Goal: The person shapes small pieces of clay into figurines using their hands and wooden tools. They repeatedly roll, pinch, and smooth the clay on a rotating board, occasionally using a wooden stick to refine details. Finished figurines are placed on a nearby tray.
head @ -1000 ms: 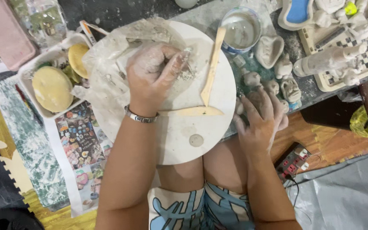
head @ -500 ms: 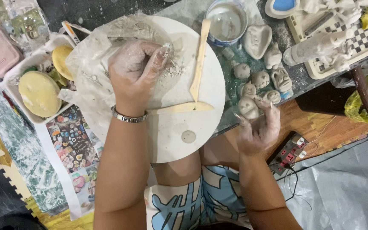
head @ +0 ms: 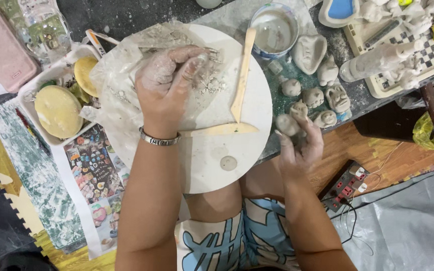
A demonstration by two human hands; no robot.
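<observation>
1. Left hand lies palm-down on the round white board, at about 10 o'clock on its face. Fingers curled in, tips bunched narrow on a small pinch of grey clay crumbs. What exactly sits inside the curl, can't tell. Likely pressed there so the loose bits stay on the board and the thin plastic sheet under the wrist doesn't slide.

2. Right hand is off the board edge at 3 o'clock, over the lap, fingers closed round a small grey clay lump. Held up near the row of finished pieces, prob. so it can be compared or set down w/ them.

3. Clay lump: pale grey, matte, rounded, one end poking out past the fingertips; the rest covered by the hand. Surface detail too small to read.

4. Just beyond it, at 12–1 o'clock from the right hand, small clay figures stand in a loose cluster on the dusty table top, apart from each other, same grey.

5. Two wooden modelling tools lie on the board in an L: one upright toward 12, one flat pointing toward 9. Both untouched, within reach between the hands.

6. Water bowl at 12 o'clock past the board, near the upright tool's tip – handy for wetting.

7. Yellow sponges in a white tray at 9 o'clock; pink phone at 10–11, well apart from the wet work.

8. Both hands dusted w/ dried clay; bracelet on left wrist.
</observation>
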